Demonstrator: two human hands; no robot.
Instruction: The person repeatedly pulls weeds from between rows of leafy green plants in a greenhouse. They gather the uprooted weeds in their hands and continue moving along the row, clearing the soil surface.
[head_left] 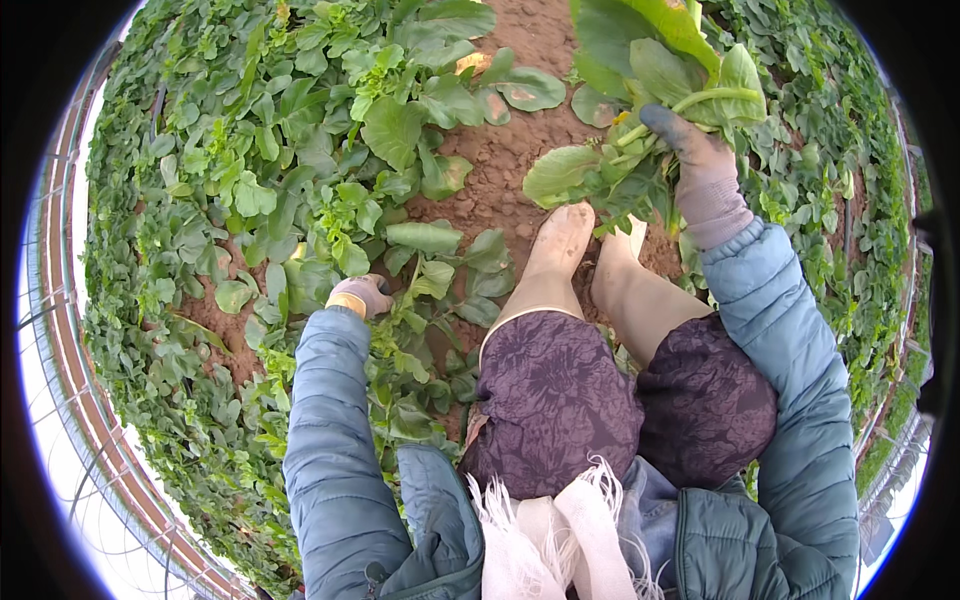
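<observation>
My right hand (700,165), in a dirty grey-purple glove, is closed round the stalks of a bunch of leafy greens (660,75). Broad green leaves fan out past the thumb, and a thick pale stem crosses the top of the bunch. Down among the low plants (410,290) on the left is my left hand (362,295), gloved as well, with a yellowish cuff. Its fingers look curled in, but leaves and the hand itself hide what they hold, if anything.
Brown soil (490,160) runs as a path between the plant rows. My light boots (560,240) stand on it, beneath knees in dark patterned cloth. Dense greens (830,190) grow on the right too. A curved frame (75,390) edges the far left.
</observation>
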